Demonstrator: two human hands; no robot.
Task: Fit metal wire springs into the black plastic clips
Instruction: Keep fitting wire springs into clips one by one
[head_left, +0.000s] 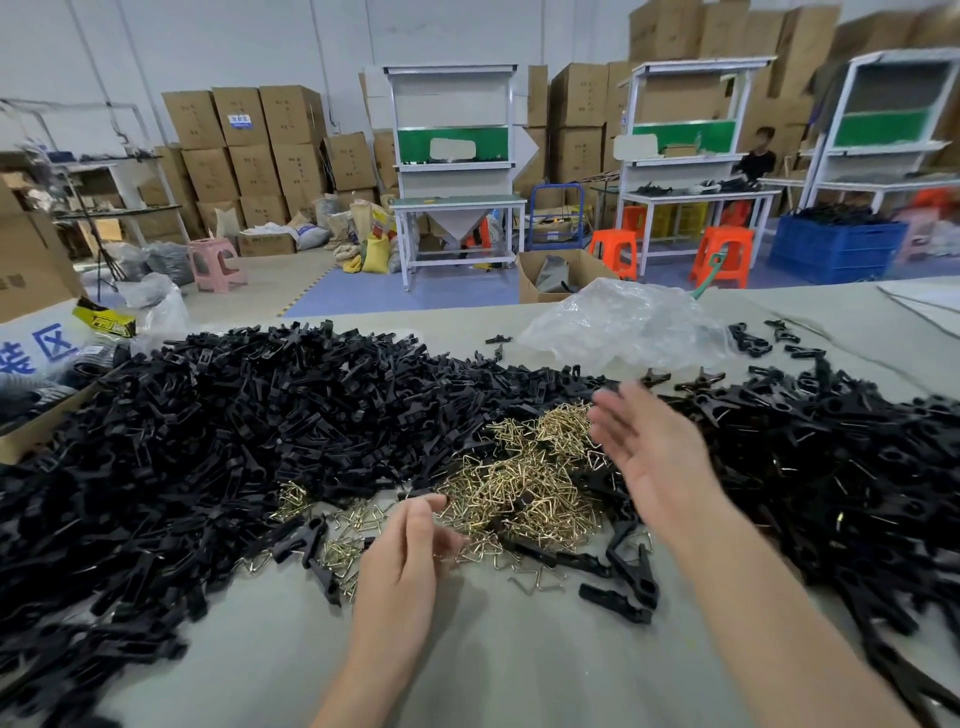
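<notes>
Over springs (524, 483), right hand (649, 447) blurred.

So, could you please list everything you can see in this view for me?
Table: one, grey-green, foreground.
Clips: hundreds, black, heaped left and right on table.
Springs: one pile, brass, centre, between the heaps.
Bag: one, clear, far side of table.
Benches: three, white and green, behind.
Boxes: many, brown, stacked at back.
Stools: at least two orange, one pink, on floor.
Crate: one, blue, far right.
Left hand: fingers curled, over near springs; grip unclear.
Right hand: open, blurred, over spring pile.
</notes>
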